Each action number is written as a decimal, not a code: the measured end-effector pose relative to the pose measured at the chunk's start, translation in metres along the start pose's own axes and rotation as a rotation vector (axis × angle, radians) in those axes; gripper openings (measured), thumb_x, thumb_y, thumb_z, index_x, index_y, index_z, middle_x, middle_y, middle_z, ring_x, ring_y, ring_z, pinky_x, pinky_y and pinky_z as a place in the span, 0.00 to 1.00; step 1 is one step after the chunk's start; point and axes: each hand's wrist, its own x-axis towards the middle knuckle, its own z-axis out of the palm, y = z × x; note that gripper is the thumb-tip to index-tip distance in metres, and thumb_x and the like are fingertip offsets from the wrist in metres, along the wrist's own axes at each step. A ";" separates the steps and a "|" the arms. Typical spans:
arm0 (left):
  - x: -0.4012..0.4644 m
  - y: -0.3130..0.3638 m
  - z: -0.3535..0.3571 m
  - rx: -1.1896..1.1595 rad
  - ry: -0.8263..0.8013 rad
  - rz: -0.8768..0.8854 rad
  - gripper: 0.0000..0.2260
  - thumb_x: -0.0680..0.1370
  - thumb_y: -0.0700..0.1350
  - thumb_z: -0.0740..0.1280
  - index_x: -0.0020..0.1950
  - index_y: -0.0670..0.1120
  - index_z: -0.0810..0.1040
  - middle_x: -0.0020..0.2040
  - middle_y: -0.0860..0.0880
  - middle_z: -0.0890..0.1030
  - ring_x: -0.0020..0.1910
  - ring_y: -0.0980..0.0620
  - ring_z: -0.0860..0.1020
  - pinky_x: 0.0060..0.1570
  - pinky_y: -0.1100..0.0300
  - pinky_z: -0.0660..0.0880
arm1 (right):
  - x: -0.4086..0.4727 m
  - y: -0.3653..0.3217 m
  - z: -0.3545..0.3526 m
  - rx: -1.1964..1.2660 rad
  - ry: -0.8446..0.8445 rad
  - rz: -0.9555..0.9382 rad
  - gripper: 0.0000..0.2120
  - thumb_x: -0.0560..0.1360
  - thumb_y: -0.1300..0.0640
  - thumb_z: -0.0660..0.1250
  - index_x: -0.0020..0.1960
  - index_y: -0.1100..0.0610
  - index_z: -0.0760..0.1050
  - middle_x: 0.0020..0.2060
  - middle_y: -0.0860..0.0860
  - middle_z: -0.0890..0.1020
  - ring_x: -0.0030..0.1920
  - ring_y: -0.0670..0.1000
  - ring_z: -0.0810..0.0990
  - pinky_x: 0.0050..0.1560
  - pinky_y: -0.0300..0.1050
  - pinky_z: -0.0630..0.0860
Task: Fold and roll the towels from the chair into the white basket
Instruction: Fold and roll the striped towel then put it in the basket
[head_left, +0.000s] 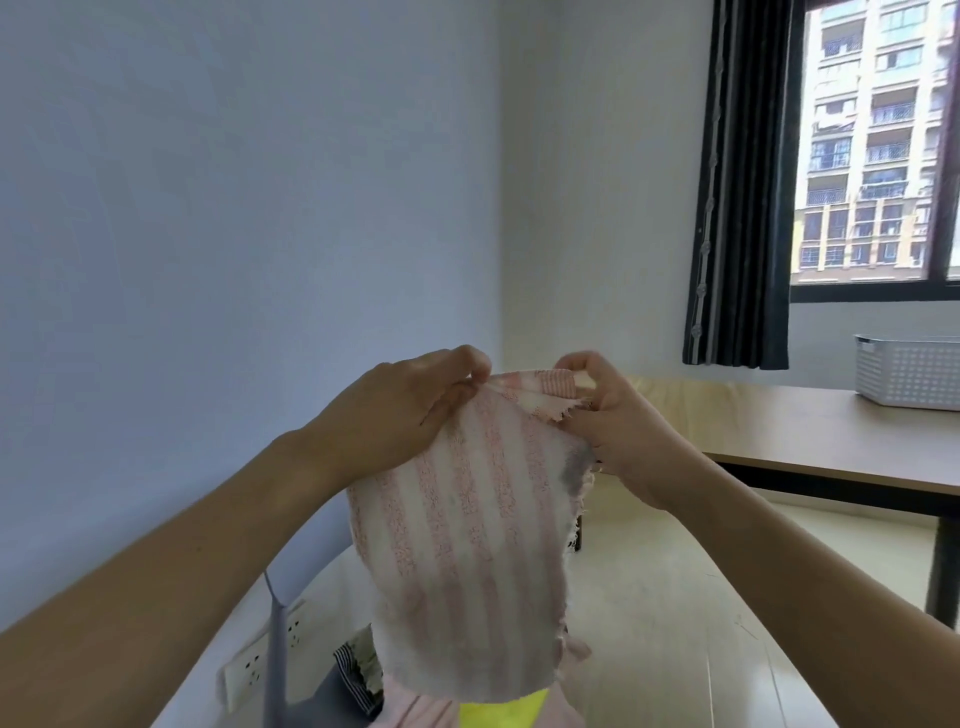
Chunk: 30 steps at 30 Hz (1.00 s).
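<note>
A pink-and-white striped towel hangs upright between the 2 hands, its top edge pinched at the left hand's fingertips and the right hand's fingertips; its frayed right edge runs down below the right hand. More towels, pink and yellow, lie well below both hands. The white basket sits on the table, far right of the right hand.

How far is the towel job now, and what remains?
Early, it seems. No towel is visible in the white basket on the table, though its inside is hidden. Left hand and right hand pinch the pink striped towel, unfolded. More cloths wait below.
</note>
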 end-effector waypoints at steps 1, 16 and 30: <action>0.000 0.000 0.001 -0.010 0.005 -0.009 0.04 0.83 0.45 0.56 0.55 0.54 0.68 0.42 0.61 0.75 0.38 0.61 0.76 0.38 0.70 0.69 | -0.001 0.000 0.002 -0.012 0.025 -0.063 0.17 0.75 0.69 0.65 0.54 0.49 0.69 0.44 0.59 0.82 0.35 0.54 0.75 0.32 0.44 0.70; -0.004 0.004 0.002 -0.204 0.014 -0.189 0.05 0.81 0.51 0.60 0.54 0.53 0.73 0.46 0.57 0.80 0.45 0.60 0.78 0.47 0.63 0.75 | -0.004 -0.009 0.006 -0.122 0.156 -0.119 0.07 0.72 0.55 0.72 0.45 0.59 0.83 0.37 0.58 0.81 0.36 0.52 0.76 0.39 0.43 0.73; -0.032 -0.030 0.007 -0.307 -0.404 -0.459 0.18 0.75 0.62 0.64 0.38 0.48 0.78 0.36 0.49 0.77 0.31 0.57 0.73 0.35 0.62 0.70 | 0.000 0.011 0.001 -0.119 0.188 -0.014 0.04 0.70 0.65 0.74 0.42 0.57 0.82 0.42 0.56 0.85 0.44 0.53 0.83 0.56 0.51 0.79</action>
